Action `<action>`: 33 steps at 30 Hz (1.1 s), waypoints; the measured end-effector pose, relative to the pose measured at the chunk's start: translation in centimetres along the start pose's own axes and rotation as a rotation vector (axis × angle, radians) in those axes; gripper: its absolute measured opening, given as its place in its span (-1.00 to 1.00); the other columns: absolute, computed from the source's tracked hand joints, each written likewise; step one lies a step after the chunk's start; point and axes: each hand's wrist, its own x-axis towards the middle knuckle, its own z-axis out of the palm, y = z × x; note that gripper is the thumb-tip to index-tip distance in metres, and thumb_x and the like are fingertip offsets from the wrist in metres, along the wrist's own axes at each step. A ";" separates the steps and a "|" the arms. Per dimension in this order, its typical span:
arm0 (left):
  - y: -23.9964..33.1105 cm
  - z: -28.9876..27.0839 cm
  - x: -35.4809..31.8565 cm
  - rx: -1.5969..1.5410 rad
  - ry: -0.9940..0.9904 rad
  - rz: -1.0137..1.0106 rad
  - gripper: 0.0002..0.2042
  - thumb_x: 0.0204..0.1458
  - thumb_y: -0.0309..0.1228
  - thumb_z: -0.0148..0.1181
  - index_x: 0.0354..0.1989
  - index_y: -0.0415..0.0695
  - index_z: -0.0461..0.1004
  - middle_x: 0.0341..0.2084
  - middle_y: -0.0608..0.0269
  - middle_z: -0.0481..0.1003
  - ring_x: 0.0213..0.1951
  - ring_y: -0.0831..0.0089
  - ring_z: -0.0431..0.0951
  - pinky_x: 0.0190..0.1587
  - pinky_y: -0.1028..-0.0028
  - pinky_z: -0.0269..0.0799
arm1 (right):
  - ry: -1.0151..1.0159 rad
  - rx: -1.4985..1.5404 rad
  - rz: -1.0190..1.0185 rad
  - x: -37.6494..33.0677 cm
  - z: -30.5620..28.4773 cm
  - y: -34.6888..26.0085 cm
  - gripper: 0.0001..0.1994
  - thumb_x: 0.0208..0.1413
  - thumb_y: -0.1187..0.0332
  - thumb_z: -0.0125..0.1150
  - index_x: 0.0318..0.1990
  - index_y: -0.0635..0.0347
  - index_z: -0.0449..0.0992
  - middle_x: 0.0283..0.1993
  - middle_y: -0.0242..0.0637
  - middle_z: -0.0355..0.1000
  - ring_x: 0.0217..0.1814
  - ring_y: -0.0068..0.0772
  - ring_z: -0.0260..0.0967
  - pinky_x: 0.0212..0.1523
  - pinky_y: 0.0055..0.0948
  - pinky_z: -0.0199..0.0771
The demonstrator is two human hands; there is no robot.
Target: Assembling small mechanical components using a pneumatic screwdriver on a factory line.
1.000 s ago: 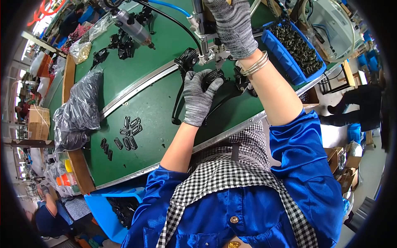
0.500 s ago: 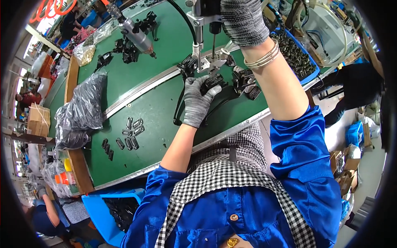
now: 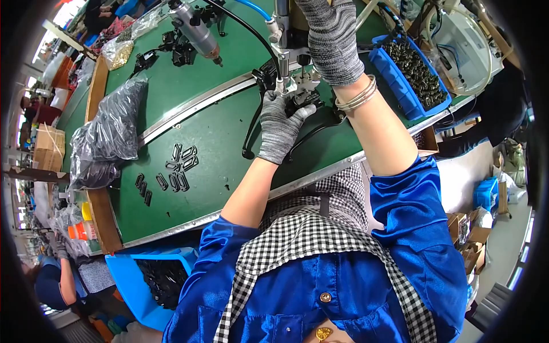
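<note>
In its grey knit glove, my left hand (image 3: 280,126) is closed round a black brake lever assembly (image 3: 297,103), holding it under the metal clamp fixture (image 3: 303,83). The long black lever (image 3: 314,131) reaches out toward the front edge of the bench. Raised above the fixture, my gloved right hand (image 3: 334,48) is closed at the upper body of the stand-mounted screwdriver; its fingertips are cut off by the top of the picture. The screwdriver's black chuck (image 3: 303,59) sits just over the held assembly. Another black lever (image 3: 250,137) lies left of my left hand.
Several black oval frames (image 3: 177,166) lie on the green bench (image 3: 211,137). A plastic bag of black parts (image 3: 114,126) rests by the wooden edge. A hanging air tool (image 3: 197,34) is at upper left. A blue bin of small metal parts (image 3: 409,80) stands right.
My right hand and the screwdriver's chuck have come down toward the assembly. My left hand still holds the assembly at the fixture. The view has shifted slightly.
</note>
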 end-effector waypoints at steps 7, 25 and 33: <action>-0.5 0.4 -0.1 -0.056 0.035 0.013 -0.46 -0.26 -0.25 0.52 -0.08 -0.20 0.47 -0.22 0.06 0.33 -0.18 0.18 0.41 -0.09 0.29 0.43 | -0.004 -0.018 -0.025 -0.5 0.2 0.1 -0.63 0.18 0.11 0.22 -0.17 0.32 0.53 -0.40 -0.40 0.48 -0.43 -0.67 0.32 -0.42 -0.57 0.34; 2.2 1.3 1.0 0.287 0.128 0.187 -0.33 -0.29 -0.13 0.51 0.03 -0.16 0.43 -0.20 0.01 0.35 -0.18 0.13 0.42 -0.08 0.21 0.41 | -0.123 0.425 -0.492 2.7 1.1 1.1 -0.63 0.19 0.11 0.19 -0.18 0.32 0.53 -0.38 -0.29 0.50 -0.42 -0.54 0.35 -0.39 -0.48 0.37; 4.6 -2.8 5.9 0.676 0.451 0.044 -0.58 -0.14 -0.24 0.46 -0.12 -0.17 0.52 -0.13 0.04 0.36 -0.08 0.25 0.40 0.01 0.32 0.39 | -0.029 0.192 -0.364 5.8 1.0 -0.5 -0.63 0.19 0.11 0.20 -0.20 0.33 0.53 -0.41 -0.28 0.49 -0.45 -0.52 0.34 -0.41 -0.45 0.36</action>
